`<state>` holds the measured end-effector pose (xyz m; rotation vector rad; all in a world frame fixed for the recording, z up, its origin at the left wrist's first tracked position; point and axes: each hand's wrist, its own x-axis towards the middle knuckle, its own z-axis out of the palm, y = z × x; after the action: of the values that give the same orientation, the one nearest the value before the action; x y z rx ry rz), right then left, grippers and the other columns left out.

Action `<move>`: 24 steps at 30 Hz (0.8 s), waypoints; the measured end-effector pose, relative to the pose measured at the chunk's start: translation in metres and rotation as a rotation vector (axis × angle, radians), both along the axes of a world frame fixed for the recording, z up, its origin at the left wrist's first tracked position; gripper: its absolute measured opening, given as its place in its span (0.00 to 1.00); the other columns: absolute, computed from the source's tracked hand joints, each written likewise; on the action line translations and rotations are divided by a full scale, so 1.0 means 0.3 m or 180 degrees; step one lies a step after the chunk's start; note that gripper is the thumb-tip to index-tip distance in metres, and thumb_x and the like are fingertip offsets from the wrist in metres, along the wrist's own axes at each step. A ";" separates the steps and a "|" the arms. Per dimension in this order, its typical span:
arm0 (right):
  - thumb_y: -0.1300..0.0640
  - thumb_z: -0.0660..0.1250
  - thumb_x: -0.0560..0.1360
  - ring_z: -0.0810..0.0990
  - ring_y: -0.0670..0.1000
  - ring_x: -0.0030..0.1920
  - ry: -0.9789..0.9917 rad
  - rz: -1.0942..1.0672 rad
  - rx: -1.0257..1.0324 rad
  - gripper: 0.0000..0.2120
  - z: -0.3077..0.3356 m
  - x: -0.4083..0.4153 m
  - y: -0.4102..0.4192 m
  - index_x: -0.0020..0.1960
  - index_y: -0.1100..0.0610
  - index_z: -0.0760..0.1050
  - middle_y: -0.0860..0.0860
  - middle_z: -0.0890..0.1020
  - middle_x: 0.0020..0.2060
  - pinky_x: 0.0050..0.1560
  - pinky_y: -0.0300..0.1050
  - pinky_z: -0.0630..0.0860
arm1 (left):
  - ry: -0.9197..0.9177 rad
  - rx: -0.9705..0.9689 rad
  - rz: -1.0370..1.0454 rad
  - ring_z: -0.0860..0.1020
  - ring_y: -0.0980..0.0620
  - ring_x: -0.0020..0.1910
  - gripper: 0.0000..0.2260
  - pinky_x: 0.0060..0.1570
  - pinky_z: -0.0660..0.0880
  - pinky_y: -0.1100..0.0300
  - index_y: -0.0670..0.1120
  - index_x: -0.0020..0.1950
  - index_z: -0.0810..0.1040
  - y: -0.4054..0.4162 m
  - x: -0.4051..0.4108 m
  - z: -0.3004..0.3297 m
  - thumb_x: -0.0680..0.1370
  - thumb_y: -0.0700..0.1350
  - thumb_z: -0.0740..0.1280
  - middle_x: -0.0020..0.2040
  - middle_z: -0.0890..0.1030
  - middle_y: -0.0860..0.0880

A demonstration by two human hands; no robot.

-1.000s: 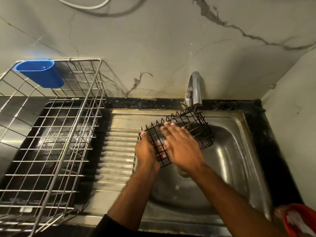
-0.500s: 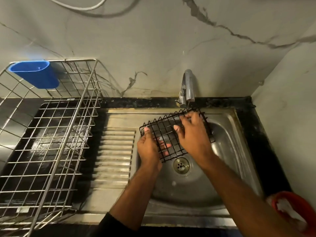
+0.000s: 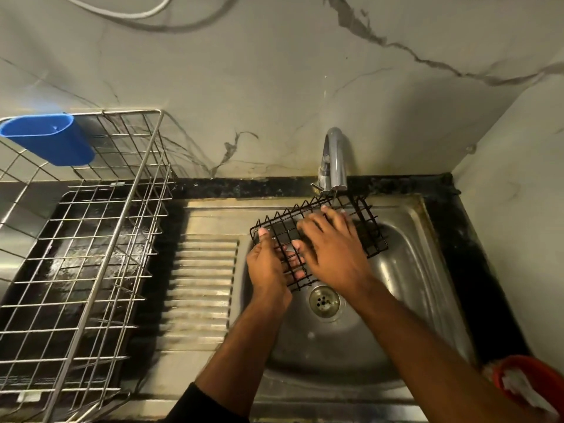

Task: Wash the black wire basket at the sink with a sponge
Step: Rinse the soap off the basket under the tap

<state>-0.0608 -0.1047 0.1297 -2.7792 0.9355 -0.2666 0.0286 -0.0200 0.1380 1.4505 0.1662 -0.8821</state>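
Observation:
The black wire basket [image 3: 370,236] is held tilted over the steel sink [image 3: 406,288], just under the tap [image 3: 335,160]. My left hand [image 3: 268,270] grips its near left corner, thumb on top and fingers showing through the wires from below. My right hand [image 3: 332,248] lies flat on the top of the basket with the fingers spread out straight. No sponge is visible in either hand.
A large steel wire dish rack [image 3: 79,254] with a blue plastic cup [image 3: 52,138] stands on the left, beside the ribbed drainboard [image 3: 201,285]. A red bowl [image 3: 531,389] with something white inside sits at the bottom right. The drain [image 3: 324,300] is uncovered.
My right hand has slid back and forth over the basket's top, toward the tap and then a little left. The left hand has kept its hold on the corner.

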 end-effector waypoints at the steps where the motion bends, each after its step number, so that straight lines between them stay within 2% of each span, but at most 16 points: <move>1: 0.42 0.54 0.82 0.64 0.56 0.74 0.0034 -0.0013 -0.0073 0.19 -0.001 -0.002 -0.014 0.67 0.49 0.70 0.48 0.74 0.68 0.75 0.61 0.55 | -0.0015 0.0006 0.0003 0.84 0.47 0.33 0.23 0.30 0.79 0.56 0.44 0.52 0.82 -0.004 0.003 0.001 0.83 0.62 0.58 0.34 0.84 0.48; 3: 0.43 0.55 0.82 0.68 0.56 0.72 -0.0066 -0.0119 -0.0100 0.17 -0.001 -0.008 -0.034 0.64 0.49 0.73 0.47 0.78 0.64 0.76 0.59 0.55 | -0.0079 -0.0021 0.0010 0.83 0.49 0.31 0.20 0.27 0.77 0.59 0.45 0.48 0.80 -0.010 0.004 0.007 0.84 0.60 0.59 0.30 0.83 0.51; 6: 0.45 0.57 0.81 0.71 0.56 0.68 -0.0165 0.0037 -0.0079 0.13 -0.007 -0.011 -0.056 0.59 0.49 0.75 0.47 0.79 0.61 0.71 0.57 0.62 | -0.0135 -0.0022 -0.0034 0.83 0.50 0.28 0.19 0.24 0.75 0.60 0.46 0.46 0.79 -0.017 0.002 0.006 0.84 0.59 0.59 0.29 0.82 0.51; 8: 0.44 0.58 0.80 0.73 0.55 0.63 0.0149 0.0307 0.0021 0.11 0.003 -0.007 -0.087 0.57 0.47 0.73 0.45 0.79 0.58 0.68 0.57 0.62 | -0.0144 0.0018 -0.0078 0.83 0.49 0.29 0.19 0.26 0.76 0.59 0.47 0.46 0.78 -0.014 0.008 -0.009 0.84 0.60 0.59 0.29 0.82 0.51; 11: 0.43 0.61 0.79 0.76 0.50 0.50 0.0677 0.0590 0.0479 0.08 0.055 0.014 -0.134 0.51 0.45 0.64 0.44 0.79 0.47 0.65 0.57 0.66 | -0.0248 0.0064 -0.0166 0.82 0.47 0.30 0.19 0.28 0.75 0.58 0.47 0.47 0.79 -0.005 0.009 -0.036 0.83 0.60 0.59 0.30 0.82 0.50; 13: 0.45 0.62 0.79 0.75 0.47 0.46 0.0707 0.0688 0.0635 0.07 0.079 0.020 -0.143 0.50 0.43 0.64 0.42 0.78 0.44 0.63 0.55 0.69 | -0.0266 0.0070 -0.0137 0.82 0.47 0.29 0.19 0.26 0.75 0.59 0.46 0.47 0.78 0.000 0.010 -0.037 0.83 0.60 0.60 0.30 0.81 0.50; 15: 0.49 0.62 0.80 0.76 0.48 0.53 0.0524 0.0655 0.0533 0.04 0.080 0.008 -0.130 0.54 0.44 0.70 0.42 0.79 0.51 0.66 0.54 0.67 | -0.0252 0.0085 -0.0053 0.81 0.47 0.27 0.19 0.25 0.74 0.59 0.45 0.48 0.78 0.001 0.018 -0.031 0.83 0.60 0.60 0.30 0.80 0.49; 18: 0.51 0.60 0.81 0.71 0.50 0.69 0.0364 0.0431 0.0251 0.13 0.071 -0.017 -0.071 0.65 0.44 0.73 0.43 0.75 0.67 0.72 0.56 0.62 | -0.0240 0.0037 0.0055 0.81 0.48 0.27 0.18 0.25 0.74 0.59 0.46 0.47 0.77 0.002 0.033 -0.023 0.83 0.59 0.60 0.31 0.80 0.50; 19: 0.52 0.60 0.81 0.70 0.50 0.70 0.0217 0.0328 0.0271 0.15 0.071 -0.026 -0.053 0.66 0.45 0.73 0.43 0.74 0.68 0.71 0.55 0.64 | -0.0241 0.0033 0.0057 0.81 0.48 0.27 0.18 0.26 0.74 0.59 0.46 0.47 0.77 0.004 0.033 -0.022 0.83 0.59 0.60 0.31 0.80 0.50; 22: 0.57 0.64 0.79 0.77 0.50 0.62 -0.0288 -0.0047 0.0229 0.15 0.057 -0.064 -0.022 0.65 0.51 0.76 0.48 0.79 0.62 0.66 0.50 0.69 | -0.0217 0.0038 0.0060 0.83 0.46 0.30 0.19 0.27 0.75 0.58 0.46 0.48 0.77 0.012 0.033 -0.028 0.83 0.60 0.60 0.32 0.80 0.50; 24: 0.56 0.63 0.80 0.77 0.51 0.62 -0.0525 -0.0405 0.0185 0.15 0.050 -0.088 -0.041 0.66 0.53 0.75 0.50 0.79 0.61 0.65 0.50 0.70 | -0.0181 0.0039 0.0070 0.83 0.46 0.31 0.19 0.26 0.75 0.58 0.45 0.48 0.77 0.017 0.037 -0.031 0.83 0.60 0.59 0.32 0.80 0.49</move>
<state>-0.0872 -0.1171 0.1447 -2.6025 1.0613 -0.4724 0.0396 -0.0148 0.1287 1.4811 0.1448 -0.8224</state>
